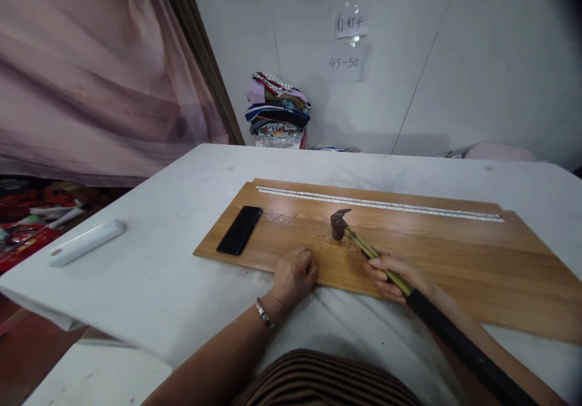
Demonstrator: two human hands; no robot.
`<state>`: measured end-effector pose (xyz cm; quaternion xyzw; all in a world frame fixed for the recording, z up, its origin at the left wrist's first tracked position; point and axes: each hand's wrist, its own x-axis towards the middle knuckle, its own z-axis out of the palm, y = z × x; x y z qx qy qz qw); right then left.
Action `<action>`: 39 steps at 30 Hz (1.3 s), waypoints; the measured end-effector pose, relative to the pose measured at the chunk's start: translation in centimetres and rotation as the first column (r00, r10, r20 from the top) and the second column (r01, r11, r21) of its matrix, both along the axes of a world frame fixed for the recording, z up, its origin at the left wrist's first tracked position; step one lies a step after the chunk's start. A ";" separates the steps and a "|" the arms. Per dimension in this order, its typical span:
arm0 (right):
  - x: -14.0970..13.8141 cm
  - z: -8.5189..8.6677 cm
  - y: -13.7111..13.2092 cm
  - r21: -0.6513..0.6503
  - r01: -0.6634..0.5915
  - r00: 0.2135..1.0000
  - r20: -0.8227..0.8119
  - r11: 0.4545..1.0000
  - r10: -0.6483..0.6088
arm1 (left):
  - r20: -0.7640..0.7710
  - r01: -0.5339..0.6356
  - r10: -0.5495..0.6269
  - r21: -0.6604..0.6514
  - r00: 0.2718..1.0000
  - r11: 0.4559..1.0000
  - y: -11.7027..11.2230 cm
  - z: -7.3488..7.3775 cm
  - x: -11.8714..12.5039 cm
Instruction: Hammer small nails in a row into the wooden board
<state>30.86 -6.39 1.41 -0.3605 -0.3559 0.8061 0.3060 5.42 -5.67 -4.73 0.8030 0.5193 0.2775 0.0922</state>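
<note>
My right hand [391, 272] is wrapped round the green-yellow shaft of a claw hammer [370, 251]. Its brown metal head [339, 224] is over the middle of a wooden board [436, 260], and its black grip end slopes back past my forearm. On the board's near edge rests my left hand [295, 272], curled closed; the inside of the fist is hidden. Several small dark nail heads [325, 236] dot the wood near the hammer head. Farther left lie several loose thin nails [277, 217].
A black phone [240, 230] lies at the board's left end. Two white measuring strips [382, 204] run along its far side. The board is on a white-covered table [173, 212], with a white oblong object [86, 242] at left. Folded clothes [279, 112] are stacked beyond, against the wall.
</note>
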 end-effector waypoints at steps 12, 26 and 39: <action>0.1 -0.6 0.0 0.009 0.012 1.000 -0.001 1.000 -0.012 | 0.002 -0.002 0.002 -0.016 1.000 1.000 0.0 0.1 0.1; 0.1 -0.5 0.0 0.017 0.009 1.000 0.007 1.000 -0.010 | -0.039 -0.020 0.019 -0.037 0.999 0.999 -0.1 0.4 0.2; 0.4 0.3 -0.2 0.021 0.010 1.000 0.019 1.000 -0.010 | -0.005 0.001 -0.001 -0.034 1.000 0.999 -0.1 0.3 0.0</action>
